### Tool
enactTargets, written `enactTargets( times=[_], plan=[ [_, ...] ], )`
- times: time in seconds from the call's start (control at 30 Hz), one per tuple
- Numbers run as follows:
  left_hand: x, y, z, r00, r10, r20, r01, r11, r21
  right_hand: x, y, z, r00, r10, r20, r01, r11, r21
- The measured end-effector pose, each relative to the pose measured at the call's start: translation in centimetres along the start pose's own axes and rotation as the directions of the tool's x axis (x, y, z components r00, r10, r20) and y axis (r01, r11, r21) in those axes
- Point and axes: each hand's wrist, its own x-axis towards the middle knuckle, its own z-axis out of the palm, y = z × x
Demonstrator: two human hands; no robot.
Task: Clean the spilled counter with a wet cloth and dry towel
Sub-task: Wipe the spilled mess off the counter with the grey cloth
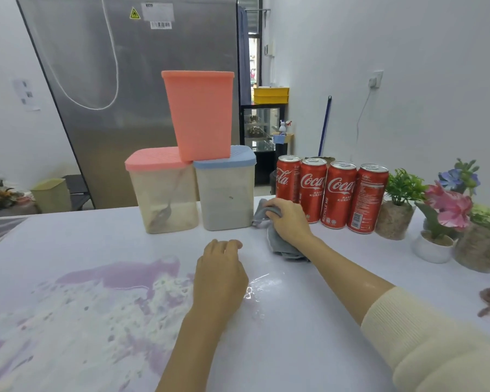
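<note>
Left hand (219, 268) rests on the tabletop (68, 244), fingers loosely curled, grasping nothing. Wet streaks (259, 290) beside it, still unwiped. Right hand (287, 222) grips the gray cloth (277, 244) between containers (224, 190) and cans (331, 190). Wiping looks barely started; drying remains.

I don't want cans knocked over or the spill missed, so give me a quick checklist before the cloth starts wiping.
1. Cloth in hand: ok. The right hand grips the grey cloth.
2. Cloth wet enough: cannot tell.
3. Spill located: ok. A wet patch shines on the counter, nearer than the cloth.
4. Left hand out of the way: not ok. The left hand rests at the patch's edge.
5. Room around the cloth: not ok. The blue-lidded container and the cola cans stand close on either side.
6. Dry towel ready: cannot tell, none identified.
</note>
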Motion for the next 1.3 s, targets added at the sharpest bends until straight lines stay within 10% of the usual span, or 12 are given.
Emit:
enactTargets(
  times=[0.37, 0.7, 0.87, 1.1, 1.3],
  plan=[
    [-0.2, -0.2, -0.6, 1.0, -0.004, -0.025, 0.003, 0.999, -0.034, -2.1, 0.0, 1.1, 0.929, 0.123, 0.349, -0.061, 0.981, -0.182],
    [-0.4, -1.1, -5.2, 0.99, -0.084, -0.112, 0.04, 0.936, -0.349, -13.1, -7.2, 1.3, 0.939, 0.088, 0.332, -0.143, 0.979, 0.147],
    [-2.3, -1.7, -5.0, 0.999, -0.02, -0.044, 0.006, 0.952, -0.306, -14.0, -6.5, -5.3, 0.974, 0.204, 0.1, -0.226, 0.92, 0.321],
    [-4.0, -3.3, -3.9, 1.0, -0.001, -0.009, -0.001, 0.958, -0.288, -17.5, 0.2, -9.8, 0.924, 0.379, 0.057, -0.33, 0.862, -0.384],
    [-4.5, -3.7, -4.0, 0.994, 0.016, -0.105, -0.048, 0.951, -0.304, -18.8, -6.6, -2.3, 0.975, 0.211, 0.075, -0.173, 0.923, -0.344]
  ],
)
